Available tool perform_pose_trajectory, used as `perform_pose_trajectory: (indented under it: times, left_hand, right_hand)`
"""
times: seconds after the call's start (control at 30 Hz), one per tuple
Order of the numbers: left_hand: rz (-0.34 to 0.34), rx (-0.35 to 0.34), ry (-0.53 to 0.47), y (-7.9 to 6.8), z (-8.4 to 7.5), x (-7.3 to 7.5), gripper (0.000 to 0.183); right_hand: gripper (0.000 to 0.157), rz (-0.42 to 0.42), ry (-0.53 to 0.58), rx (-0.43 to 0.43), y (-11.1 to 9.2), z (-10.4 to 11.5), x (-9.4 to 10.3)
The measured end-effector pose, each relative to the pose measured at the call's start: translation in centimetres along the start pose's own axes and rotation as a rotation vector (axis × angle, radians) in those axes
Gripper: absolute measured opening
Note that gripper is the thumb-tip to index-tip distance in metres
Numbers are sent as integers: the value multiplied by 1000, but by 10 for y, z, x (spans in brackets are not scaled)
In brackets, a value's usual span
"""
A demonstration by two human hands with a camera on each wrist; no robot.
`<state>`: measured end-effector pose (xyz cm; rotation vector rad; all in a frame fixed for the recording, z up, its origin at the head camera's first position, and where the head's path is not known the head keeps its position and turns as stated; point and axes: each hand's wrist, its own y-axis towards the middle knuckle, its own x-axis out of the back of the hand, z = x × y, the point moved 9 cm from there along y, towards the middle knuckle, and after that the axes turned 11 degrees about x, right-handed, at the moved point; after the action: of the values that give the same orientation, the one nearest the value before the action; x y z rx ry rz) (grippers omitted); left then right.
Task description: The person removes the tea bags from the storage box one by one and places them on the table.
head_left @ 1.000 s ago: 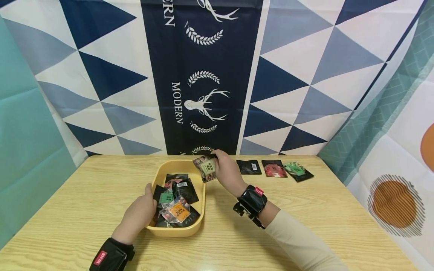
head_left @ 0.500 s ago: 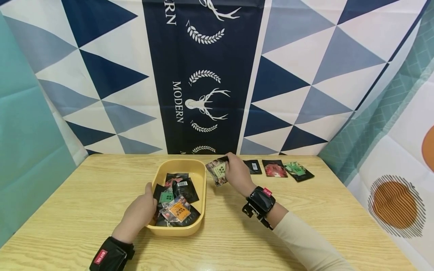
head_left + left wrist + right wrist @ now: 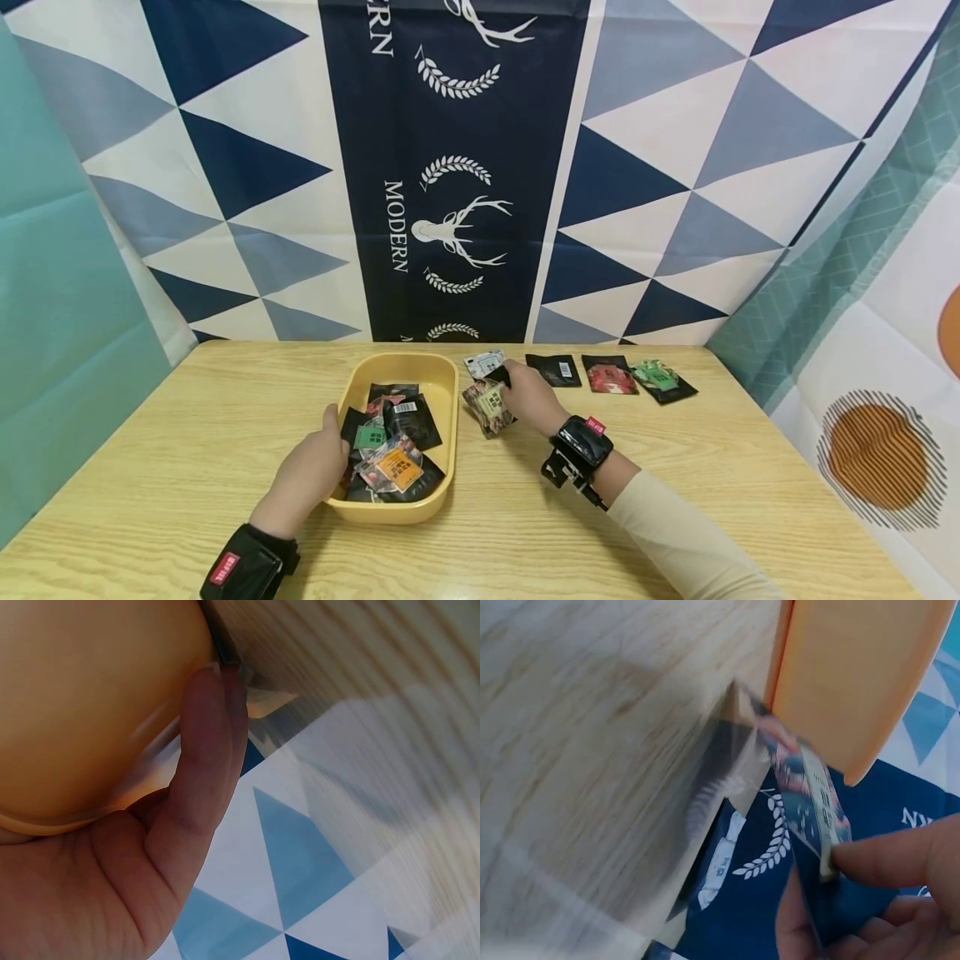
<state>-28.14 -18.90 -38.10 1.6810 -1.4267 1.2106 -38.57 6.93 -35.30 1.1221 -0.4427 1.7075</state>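
A yellow plastic tub (image 3: pixel 386 514) stands left of centre on the table, holding several small sachets. My left hand (image 3: pixel 309 468) grips its left rim; in the left wrist view the fingers (image 3: pixel 206 750) lie along the tub's outer wall (image 3: pixel 90 705). Just right of the tub, my right hand (image 3: pixel 534 398) pinches a sachet with a pale yellow-green label (image 3: pixel 491 403) between thumb and fingers. That sachet (image 3: pixel 810 787) appears tilted above the table in the right wrist view. Behind it lies a sachet with a whitish front (image 3: pixel 483 363), partly covered by the hand.
Along the table's back edge lie a black sachet with a barcode (image 3: pixel 553 370), a red-labelled sachet (image 3: pixel 610 375) and a green-labelled sachet (image 3: pixel 662 380). Inside the tub an orange-labelled sachet (image 3: pixel 399 468) rests on top. A patterned cloth (image 3: pixel 450 167) hangs behind the table (image 3: pixel 600 533).
My right hand has moved right from over the tub's rim, then lower and nearer with the sachet, bringing the whitish sachet behind into view. My left hand has stayed on the tub.
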Motion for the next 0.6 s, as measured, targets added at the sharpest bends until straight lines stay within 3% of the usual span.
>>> perform_pose_trajectory:
  times: [0.27,0.6]
  left_hand:
    - [-3,8,7,2,1,-1,59]
    - [-9,2,3,0,0,0,59]
  right_hand:
    - [44,52,22,-15,2,-14,-6]
    - [42,86,-91,-32,1,-23,-12]
